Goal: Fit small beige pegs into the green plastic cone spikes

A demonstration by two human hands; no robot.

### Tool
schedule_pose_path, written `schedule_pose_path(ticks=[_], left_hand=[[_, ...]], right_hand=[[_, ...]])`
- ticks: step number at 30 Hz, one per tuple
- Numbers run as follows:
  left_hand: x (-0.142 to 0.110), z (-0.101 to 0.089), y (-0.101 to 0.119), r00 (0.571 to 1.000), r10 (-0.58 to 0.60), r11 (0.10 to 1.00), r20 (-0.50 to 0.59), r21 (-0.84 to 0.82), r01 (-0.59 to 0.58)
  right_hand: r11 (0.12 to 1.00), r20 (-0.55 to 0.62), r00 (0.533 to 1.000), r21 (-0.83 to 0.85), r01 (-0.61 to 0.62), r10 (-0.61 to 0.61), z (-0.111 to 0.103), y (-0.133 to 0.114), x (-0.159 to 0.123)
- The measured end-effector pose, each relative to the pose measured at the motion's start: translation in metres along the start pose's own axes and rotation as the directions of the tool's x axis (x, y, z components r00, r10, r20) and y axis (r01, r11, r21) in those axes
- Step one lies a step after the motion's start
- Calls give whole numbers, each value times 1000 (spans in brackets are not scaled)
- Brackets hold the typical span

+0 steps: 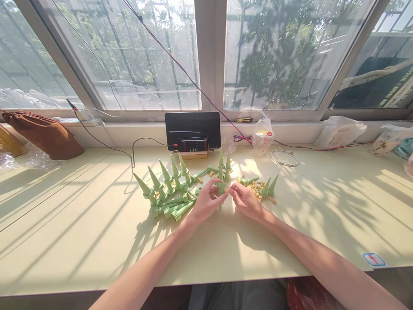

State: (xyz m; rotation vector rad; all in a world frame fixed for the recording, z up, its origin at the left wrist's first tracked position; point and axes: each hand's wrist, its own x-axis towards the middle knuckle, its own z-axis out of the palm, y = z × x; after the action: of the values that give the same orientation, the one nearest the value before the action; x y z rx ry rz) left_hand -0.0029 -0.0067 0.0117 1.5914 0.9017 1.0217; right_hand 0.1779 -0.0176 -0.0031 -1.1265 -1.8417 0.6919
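Observation:
My left hand (208, 199) holds a green plastic watering spike (221, 188) upright between thumb and fingers, above the table. My right hand (248, 200) is closed at the spike's right side, its fingertips pinching a small yellow peg (226, 191) against it. Several green spikes (165, 175) stand point up in a row to the left of my hands. In front of them lie several green tubes (180, 211) in a loose pile. More upright spikes (228, 165) stand behind my hands. To the right are a pile of yellow pegs (257, 188) and two standing cones (269, 186).
A black tablet (193, 122) with a phone (192, 144) before it leans by the windowsill, cables trailing. Plastic-wrapped items (263, 135), a coiled cable (285, 158) and a white bagged box (338, 132) line the back. A brown pouch (48, 135) lies back left.

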Motion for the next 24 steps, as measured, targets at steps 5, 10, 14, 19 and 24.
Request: schedule_pose_path(ticks=[5,10,14,19,24], left_hand=[[0,0,0,1000,22,998,-1,52,-22],[-1,0,2,1000,-9,997,-3,75,9],[-1,0,1,1000,-13,996,-13,88,14],[-1,1,2,999,-42,998,-14,38,42],[-1,2,8,996,-84,996,-38,-20,83]], right_hand=[[1000,-1,1000,-15,7,-7,0,0,0],[1000,-3,1000,-23,8,-8,0,1,-1],[1000,-5,1000,-24,10,-10,0,3,0],[1000,-18,1000,-19,-2,1,0,0,0],[1000,6,1000,13,-12,12,-1,-5,-1]])
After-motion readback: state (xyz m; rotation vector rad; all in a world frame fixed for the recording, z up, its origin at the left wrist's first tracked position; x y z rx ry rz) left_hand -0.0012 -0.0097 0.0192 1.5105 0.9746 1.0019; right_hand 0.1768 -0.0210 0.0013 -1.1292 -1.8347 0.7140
